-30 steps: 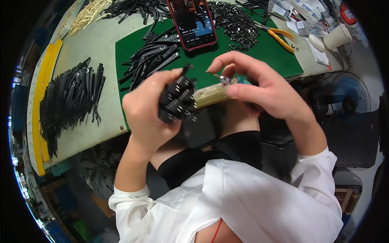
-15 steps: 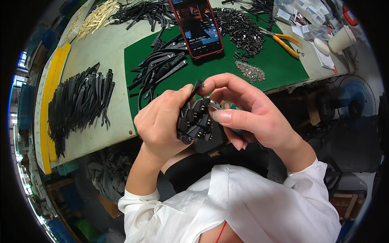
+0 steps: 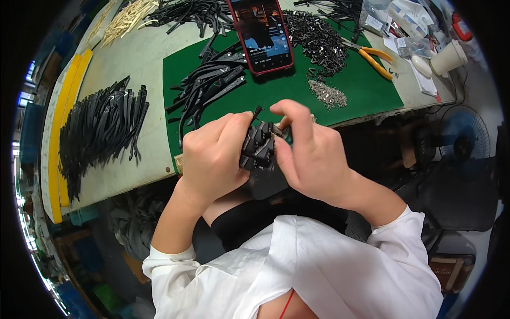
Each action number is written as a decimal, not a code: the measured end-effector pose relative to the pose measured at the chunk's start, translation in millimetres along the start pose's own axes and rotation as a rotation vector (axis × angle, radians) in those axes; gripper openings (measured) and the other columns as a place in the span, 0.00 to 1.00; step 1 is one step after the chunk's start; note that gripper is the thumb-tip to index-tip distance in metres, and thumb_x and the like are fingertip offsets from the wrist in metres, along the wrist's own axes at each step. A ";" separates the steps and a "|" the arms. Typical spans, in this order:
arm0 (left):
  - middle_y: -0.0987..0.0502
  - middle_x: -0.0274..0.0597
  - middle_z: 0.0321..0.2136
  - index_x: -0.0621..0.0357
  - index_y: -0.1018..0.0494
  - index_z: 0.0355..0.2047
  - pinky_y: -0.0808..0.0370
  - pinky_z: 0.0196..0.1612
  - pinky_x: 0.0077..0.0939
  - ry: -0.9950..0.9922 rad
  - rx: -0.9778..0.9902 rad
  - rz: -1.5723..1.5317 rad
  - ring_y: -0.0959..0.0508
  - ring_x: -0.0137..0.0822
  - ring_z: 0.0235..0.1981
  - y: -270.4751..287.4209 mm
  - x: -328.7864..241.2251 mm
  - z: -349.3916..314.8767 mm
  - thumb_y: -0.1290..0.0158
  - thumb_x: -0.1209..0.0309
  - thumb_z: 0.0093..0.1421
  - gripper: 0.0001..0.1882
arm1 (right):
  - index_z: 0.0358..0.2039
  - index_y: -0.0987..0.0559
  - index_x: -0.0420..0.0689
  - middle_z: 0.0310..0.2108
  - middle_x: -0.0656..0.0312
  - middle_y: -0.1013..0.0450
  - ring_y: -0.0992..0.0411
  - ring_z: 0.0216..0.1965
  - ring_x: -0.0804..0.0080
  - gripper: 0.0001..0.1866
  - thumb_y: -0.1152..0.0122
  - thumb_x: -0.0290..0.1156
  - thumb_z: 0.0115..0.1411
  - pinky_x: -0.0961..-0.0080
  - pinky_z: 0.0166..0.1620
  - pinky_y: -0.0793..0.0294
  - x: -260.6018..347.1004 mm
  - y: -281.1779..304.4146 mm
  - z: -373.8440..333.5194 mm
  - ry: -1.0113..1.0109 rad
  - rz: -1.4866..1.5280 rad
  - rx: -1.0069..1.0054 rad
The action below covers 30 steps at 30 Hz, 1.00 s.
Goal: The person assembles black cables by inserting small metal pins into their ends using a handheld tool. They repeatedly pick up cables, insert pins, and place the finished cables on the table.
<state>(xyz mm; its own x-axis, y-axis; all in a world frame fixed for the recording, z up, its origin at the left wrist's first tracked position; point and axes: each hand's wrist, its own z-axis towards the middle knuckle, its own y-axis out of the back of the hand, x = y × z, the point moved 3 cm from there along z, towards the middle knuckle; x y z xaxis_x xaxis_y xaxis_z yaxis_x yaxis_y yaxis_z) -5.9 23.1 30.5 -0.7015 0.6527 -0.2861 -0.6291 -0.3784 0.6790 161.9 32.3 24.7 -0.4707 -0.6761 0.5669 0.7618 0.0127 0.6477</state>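
Note:
My left hand (image 3: 212, 154) is wrapped round a bundle of black eyeglass temples (image 3: 257, 149), their hinge ends turned toward my right hand. One temple (image 3: 257, 112) sticks up past the left thumb and index finger. My right hand (image 3: 319, 154) curls close beside the bundle, its index finger raised and slightly blurred. In its grip is a small tool with a metal tip and teal handle (image 3: 287, 135), mostly hidden by the fingers. Beyond the hands, loose temples (image 3: 212, 87) lie on a green mat (image 3: 366, 95), near a heap of tiny silvery screws (image 3: 328, 95) and small black parts (image 3: 321, 48).
A red-cased phone (image 3: 289, 68) leans at the mat's far side. Orange-handled pliers (image 3: 376, 63) and a white cup (image 3: 449, 57) are to the right. More black temples (image 3: 103, 127) lie in a row at left, beside a yellow strip (image 3: 59, 133). The table's front edge runs beyond my lap.
My right hand has turned, its index finger lifting off the raised temple and its thumb drawing in. The bundle has tilted in my left hand, and the tool is more hidden.

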 end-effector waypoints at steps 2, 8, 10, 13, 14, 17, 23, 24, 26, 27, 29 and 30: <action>0.21 0.48 0.28 0.64 0.25 0.37 0.25 0.25 0.32 0.100 0.054 -0.001 0.20 0.46 0.25 -3.0 2.6 -3.2 0.40 0.79 0.38 0.21 | 0.55 0.37 0.38 0.34 0.49 0.25 0.24 0.26 0.53 0.28 0.37 0.27 0.56 0.63 0.27 0.25 -1.3 -4.3 -1.2 -0.001 -0.072 0.063; 0.20 0.47 0.28 0.63 0.26 0.40 0.25 0.31 0.29 0.295 -0.080 0.123 0.18 0.40 0.27 24.0 24.1 0.3 0.41 0.83 0.47 0.18 | 0.57 0.37 0.38 0.30 0.46 0.25 0.24 0.26 0.49 0.32 0.35 0.32 0.56 0.61 0.29 0.24 -6.6 7.6 -5.2 -0.163 -0.033 0.174; 0.19 0.45 0.28 0.64 0.26 0.42 0.25 0.33 0.26 0.374 -0.185 0.190 0.20 0.31 0.27 45.6 50.3 -5.1 0.39 0.81 0.53 0.15 | 0.57 0.37 0.39 0.27 0.47 0.25 0.24 0.25 0.47 0.31 0.35 0.31 0.56 0.59 0.29 0.25 -17.1 13.7 -11.9 -0.196 -0.008 0.161; 0.20 0.43 0.27 0.66 0.24 0.37 0.26 0.35 0.24 0.596 -0.225 0.161 0.23 0.27 0.27 66.9 77.6 -0.8 0.33 0.70 0.55 0.15 | 0.56 0.35 0.42 0.29 0.48 0.25 0.23 0.27 0.47 0.29 0.35 0.29 0.56 0.60 0.30 0.25 -32.8 21.3 -21.1 -0.246 0.059 0.147; 0.20 0.43 0.27 0.66 0.24 0.37 0.26 0.34 0.24 0.597 -0.173 0.196 0.23 0.28 0.27 65.7 82.8 -0.6 0.33 0.69 0.55 0.15 | 0.56 0.35 0.42 0.29 0.48 0.25 0.23 0.27 0.48 0.28 0.35 0.29 0.56 0.61 0.30 0.25 -35.3 24.1 -23.7 -0.269 0.052 0.159; 0.19 0.49 0.28 0.61 0.22 0.36 0.25 0.34 0.29 0.611 0.075 0.295 0.19 0.42 0.28 47.2 86.8 -5.2 0.32 0.69 0.50 0.15 | 0.54 0.32 0.43 0.29 0.49 0.26 0.23 0.26 0.51 0.25 0.36 0.29 0.57 0.66 0.30 0.26 -44.7 29.5 -29.5 -0.286 0.040 0.167; 0.20 0.52 0.29 0.61 0.22 0.34 0.24 0.38 0.38 0.374 0.085 0.348 0.21 0.54 0.34 17.6 89.9 21.0 0.36 0.74 0.46 0.13 | 0.53 0.31 0.43 0.28 0.51 0.26 0.24 0.25 0.54 0.23 0.36 0.28 0.57 0.68 0.30 0.27 -49.1 31.8 -32.0 -0.285 0.045 0.159; 0.21 0.52 0.28 0.61 0.22 0.33 0.24 0.38 0.39 0.329 0.118 0.358 0.21 0.54 0.34 9.9 93.3 28.7 0.36 0.74 0.46 0.13 | 0.53 0.31 0.43 0.28 0.51 0.26 0.24 0.25 0.55 0.23 0.36 0.28 0.57 0.68 0.31 0.27 -47.3 31.0 -29.5 -0.284 0.053 0.162; 0.21 0.53 0.29 0.61 0.23 0.31 0.24 0.40 0.43 0.276 0.195 0.386 0.21 0.55 0.37 -3.8 107.7 40.8 0.35 0.73 0.46 0.11 | 0.53 0.30 0.43 0.28 0.51 0.26 0.23 0.26 0.56 0.23 0.36 0.28 0.57 0.68 0.31 0.26 -42.8 30.8 -24.7 -0.282 0.071 0.167; 0.21 0.53 0.30 0.61 0.23 0.31 0.24 0.40 0.44 0.309 0.306 0.402 0.21 0.55 0.37 -12.1 116.1 47.0 0.35 0.72 0.46 0.12 | 0.53 0.30 0.43 0.28 0.51 0.26 0.23 0.26 0.56 0.23 0.36 0.28 0.57 0.68 0.32 0.26 -43.4 33.0 -24.5 -0.278 0.071 0.154; 0.21 0.54 0.31 0.62 0.23 0.31 0.24 0.42 0.45 0.373 0.531 0.436 0.21 0.56 0.38 -23.5 128.1 52.7 0.34 0.71 0.47 0.13 | 0.53 0.30 0.43 0.28 0.51 0.26 0.23 0.27 0.55 0.23 0.36 0.28 0.57 0.68 0.33 0.26 -44.4 37.6 -24.6 -0.269 0.075 0.129; 0.21 0.55 0.31 0.64 0.23 0.31 0.24 0.43 0.46 0.333 0.552 0.425 0.21 0.57 0.38 -27.3 128.6 54.5 0.34 0.70 0.47 0.14 | 0.53 0.30 0.43 0.28 0.51 0.26 0.23 0.28 0.54 0.24 0.36 0.28 0.56 0.68 0.33 0.26 -48.6 43.2 -26.7 -0.296 0.052 0.112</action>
<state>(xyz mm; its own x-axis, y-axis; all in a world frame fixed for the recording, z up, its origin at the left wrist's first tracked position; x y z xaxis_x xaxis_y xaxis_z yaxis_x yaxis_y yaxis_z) -60.7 153.1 12.0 -0.9642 0.2597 -0.0539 -0.0860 -0.1137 0.9898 229.6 46.0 11.5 -0.5539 -0.4286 0.7138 0.7422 0.1344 0.6566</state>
